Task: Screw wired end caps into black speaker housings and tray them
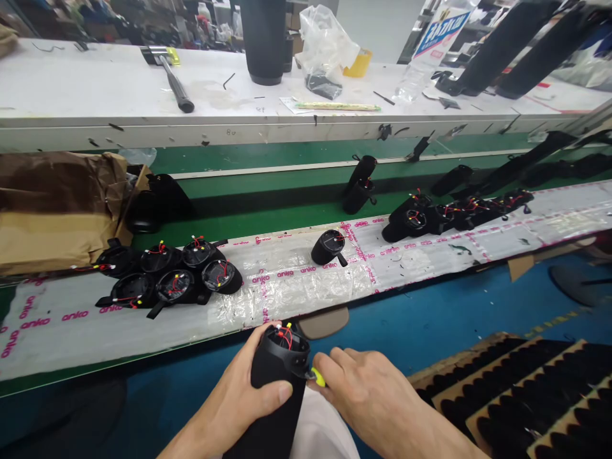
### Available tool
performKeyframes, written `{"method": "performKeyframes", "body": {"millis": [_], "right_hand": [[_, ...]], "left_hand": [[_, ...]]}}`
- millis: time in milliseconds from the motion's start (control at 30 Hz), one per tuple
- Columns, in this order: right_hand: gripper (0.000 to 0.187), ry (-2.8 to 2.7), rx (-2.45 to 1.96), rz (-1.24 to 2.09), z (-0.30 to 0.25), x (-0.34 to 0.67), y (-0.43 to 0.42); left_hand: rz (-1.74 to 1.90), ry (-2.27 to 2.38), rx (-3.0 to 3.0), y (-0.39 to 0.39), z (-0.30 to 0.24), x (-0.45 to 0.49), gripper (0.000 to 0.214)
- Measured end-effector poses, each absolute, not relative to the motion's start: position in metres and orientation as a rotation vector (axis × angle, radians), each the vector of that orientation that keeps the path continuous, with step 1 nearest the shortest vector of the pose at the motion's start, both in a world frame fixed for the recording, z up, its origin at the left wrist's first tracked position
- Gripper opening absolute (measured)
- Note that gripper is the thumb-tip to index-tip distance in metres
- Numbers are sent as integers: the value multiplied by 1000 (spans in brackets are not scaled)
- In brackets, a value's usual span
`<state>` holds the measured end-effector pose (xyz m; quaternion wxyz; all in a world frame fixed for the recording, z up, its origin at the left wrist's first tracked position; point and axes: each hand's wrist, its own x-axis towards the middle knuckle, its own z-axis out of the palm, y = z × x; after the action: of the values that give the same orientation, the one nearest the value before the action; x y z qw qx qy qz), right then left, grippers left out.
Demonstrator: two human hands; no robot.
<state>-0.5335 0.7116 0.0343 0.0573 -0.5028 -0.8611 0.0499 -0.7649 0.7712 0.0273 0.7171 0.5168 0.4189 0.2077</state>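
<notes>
1. The black housing (pixel 280 373) stands upright low in the middle of the view, just before the bench edge, with red wires (pixel 285 335) showing in its open top.
2. The left hand (pixel 239 398) wraps round its side, fingers closed on it.
3. The right hand (pixel 368 395) pinches a small yellow piece (pixel 318 378) at the housing's rim, its fingers curled narrow.
4. On the plastic sheet (pixel 296 287) beyond lie a cluster of like housings (pixel 167 280) to the left and a single housing (pixel 327 247) near the middle — all well apart from the hands.
</notes>
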Motion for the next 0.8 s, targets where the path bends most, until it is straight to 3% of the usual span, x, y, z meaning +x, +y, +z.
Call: {"method": "performKeyframes", "body": {"millis": [233,367,500,633,800], "right_hand": [[25,-2709,-1557,85,32,-539,711],[13,-2536,-1462,151,22,-538,716],[31,-2156,-1257,437,19,-535,719],[26,-1925,-1427,590,28,-539,715],[27,-2094,-1572,538,29,-556,700]], "left_hand": [[414,1031,1246,768,27,-767,80],[508,988,1100,772,26,-765,71],[541,913,870,770,21,-764,69],[578,961,740,766,19,-765,73],[655,1072,849,763,26,-765,84]]}}
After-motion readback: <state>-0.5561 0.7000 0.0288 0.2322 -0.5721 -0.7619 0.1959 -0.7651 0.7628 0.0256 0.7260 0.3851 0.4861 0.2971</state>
